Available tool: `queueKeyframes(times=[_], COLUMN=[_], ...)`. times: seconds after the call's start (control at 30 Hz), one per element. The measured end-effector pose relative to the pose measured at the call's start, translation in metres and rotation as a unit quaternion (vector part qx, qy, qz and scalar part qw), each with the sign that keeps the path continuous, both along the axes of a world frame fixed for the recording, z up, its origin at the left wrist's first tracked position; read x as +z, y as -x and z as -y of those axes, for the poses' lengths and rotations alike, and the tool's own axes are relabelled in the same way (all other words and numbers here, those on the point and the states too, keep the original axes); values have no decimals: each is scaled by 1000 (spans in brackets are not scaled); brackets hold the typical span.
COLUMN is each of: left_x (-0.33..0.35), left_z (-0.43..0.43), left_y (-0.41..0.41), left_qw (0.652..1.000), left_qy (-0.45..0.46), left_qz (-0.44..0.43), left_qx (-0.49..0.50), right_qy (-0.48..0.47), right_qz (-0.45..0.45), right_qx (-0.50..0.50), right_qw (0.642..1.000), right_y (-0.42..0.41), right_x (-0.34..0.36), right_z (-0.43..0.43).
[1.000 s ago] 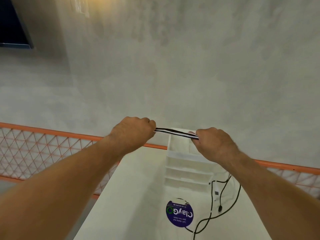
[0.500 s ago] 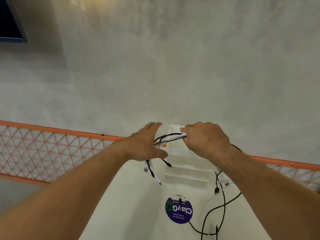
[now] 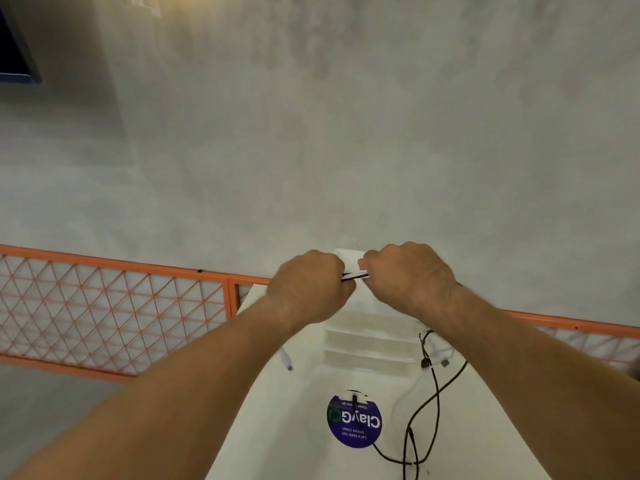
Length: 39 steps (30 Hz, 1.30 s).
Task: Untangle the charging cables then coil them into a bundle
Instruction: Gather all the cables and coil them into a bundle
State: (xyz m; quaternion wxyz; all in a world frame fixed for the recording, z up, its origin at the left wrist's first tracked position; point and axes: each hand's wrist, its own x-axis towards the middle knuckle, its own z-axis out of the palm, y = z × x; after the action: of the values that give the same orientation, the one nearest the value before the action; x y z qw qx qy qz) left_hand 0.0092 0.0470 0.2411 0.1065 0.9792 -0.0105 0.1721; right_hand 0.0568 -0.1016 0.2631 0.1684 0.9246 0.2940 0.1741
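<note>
— So, what lies closest to you?
— A round purple sticker on the white table, at my 6 o'clock. At its 3 o'clock a loose black cable trails over the tabletop and crosses itself near the close edge.
— And beyond that?
— A clear stepped organiser, at 12 o'clock from the sticker. A white plug dangles under my left forearm, at the organiser's 9 o'clock.
— Your hands?
— Both are raised over the organiser, close together. My left hand is curled into a fist round the black and white cables. My right hand, at its 3 o'clock, pinches the same strands, which run straight across the short gap between the two.
— Behind them?
— An orange mesh fence stretching from 9 to 3 o'clock, then a grey wall.
</note>
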Motion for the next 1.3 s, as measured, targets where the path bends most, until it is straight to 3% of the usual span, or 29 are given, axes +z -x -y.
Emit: queueKeyframes(times=[0.13,0.27,0.4,0.9,1.13,1.23,1.3], left_x=[5,7,12,13,16,21,25], left_z=[-27,-44,-64,-112,-113,-98,-80], left_y=[2,-4,-10,-9,-7,-7,-7], left_qw=[989,979,972,968,969,974,976], left_qy=[-146,-187,-194,-193,-181,-160,-154], left_qz=[10,6,3,7,3,6,11], left_qx=[36,76,135,158,166,161,151], right_qy=[-31,-33,-56,-59,-102,-162,-193], right_qz=[4,3,12,12,10,-42,-152], right_qx=[-36,-60,-92,-81,-68,-106,-129], right_qw=[999,998,994,995,992,980,961], right_y=[-6,-12,-21,-28,-32,-40,-43], right_x=[0,1,6,-2,-5,-14,-27], right_z=[20,23,27,52,54,62,70])
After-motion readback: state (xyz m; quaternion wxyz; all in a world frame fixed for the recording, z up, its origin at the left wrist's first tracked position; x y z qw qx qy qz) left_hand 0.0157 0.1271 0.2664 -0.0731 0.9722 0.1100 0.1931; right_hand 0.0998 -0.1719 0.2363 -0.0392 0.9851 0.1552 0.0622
